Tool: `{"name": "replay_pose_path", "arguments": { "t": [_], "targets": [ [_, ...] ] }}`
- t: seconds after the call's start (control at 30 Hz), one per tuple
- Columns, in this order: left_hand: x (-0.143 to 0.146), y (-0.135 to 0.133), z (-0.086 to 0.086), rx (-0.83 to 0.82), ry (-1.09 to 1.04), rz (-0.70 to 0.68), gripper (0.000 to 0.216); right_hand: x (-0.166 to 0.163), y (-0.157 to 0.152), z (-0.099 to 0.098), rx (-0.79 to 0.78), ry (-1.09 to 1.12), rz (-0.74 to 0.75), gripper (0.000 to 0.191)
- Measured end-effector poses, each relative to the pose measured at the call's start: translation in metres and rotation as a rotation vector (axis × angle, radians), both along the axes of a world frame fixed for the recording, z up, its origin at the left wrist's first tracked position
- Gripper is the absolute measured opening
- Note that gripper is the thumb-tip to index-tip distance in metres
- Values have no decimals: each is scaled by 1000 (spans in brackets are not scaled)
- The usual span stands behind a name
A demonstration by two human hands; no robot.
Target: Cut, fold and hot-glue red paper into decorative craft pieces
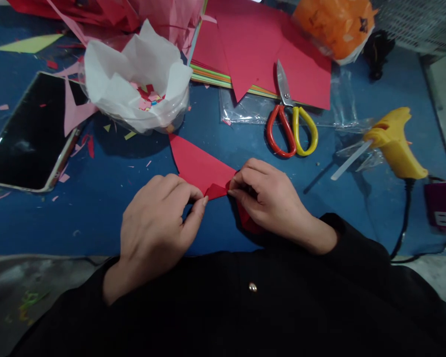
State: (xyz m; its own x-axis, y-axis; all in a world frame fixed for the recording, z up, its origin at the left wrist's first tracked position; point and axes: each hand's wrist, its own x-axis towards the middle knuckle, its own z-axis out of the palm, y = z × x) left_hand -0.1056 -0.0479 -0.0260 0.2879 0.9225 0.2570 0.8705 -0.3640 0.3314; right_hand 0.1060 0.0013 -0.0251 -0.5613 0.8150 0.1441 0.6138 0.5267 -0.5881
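A red paper piece (198, 163) lies on the blue table (107, 198) just in front of me, its near corner folded over. My left hand (156, 225) is closed, its fingertips pinching the folded edge from the left. My right hand (267, 198) is closed as well, pressing the same fold from the right, with more red paper showing beneath its palm. The two hands almost touch at the crease.
Red-and-yellow-handled scissors (290, 124) lie behind my right hand on a clear plastic sleeve. A yellow glue gun (394, 144) rests at the right, its cord running to a purple plug (444, 204). A tablet (29, 134) sits at left, a paper-lined bowl (137, 84) of scraps behind, and stacked red sheets (260, 44) further back.
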Motion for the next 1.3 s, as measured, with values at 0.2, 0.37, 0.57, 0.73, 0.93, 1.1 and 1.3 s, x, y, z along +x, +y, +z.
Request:
{"name": "replay_pose_path", "arguments": {
  "t": [0.2, 0.37, 0.57, 0.73, 0.93, 1.1, 1.3],
  "targets": [
    [3, -2, -1, 91, 57, 13, 11, 0, 0, 1, -47, 31, -7, 8],
    [3, -2, -1, 298, 125, -260, 19, 0, 1, 1, -63, 30, -21, 7],
    [4, -1, -3, 356, 212, -423, 28, 0, 1, 0, -62, 19, -20, 9],
    [6, -6, -3, 298, 268, -428, 34, 4, 4, 1, -109, 125, -23, 9],
    [6, -11, -1, 251, 297, -404, 39, 20, -3, 20, -84, 372, -257, 12],
    [7, -11, -1, 268, 316, -406, 41, 32, -26, 24, 98, 260, -245, 24],
    [8, -12, 0, 277, 328, -402, 40, 44, -38, 13, 129, 180, -317, 28]
  ]
}}
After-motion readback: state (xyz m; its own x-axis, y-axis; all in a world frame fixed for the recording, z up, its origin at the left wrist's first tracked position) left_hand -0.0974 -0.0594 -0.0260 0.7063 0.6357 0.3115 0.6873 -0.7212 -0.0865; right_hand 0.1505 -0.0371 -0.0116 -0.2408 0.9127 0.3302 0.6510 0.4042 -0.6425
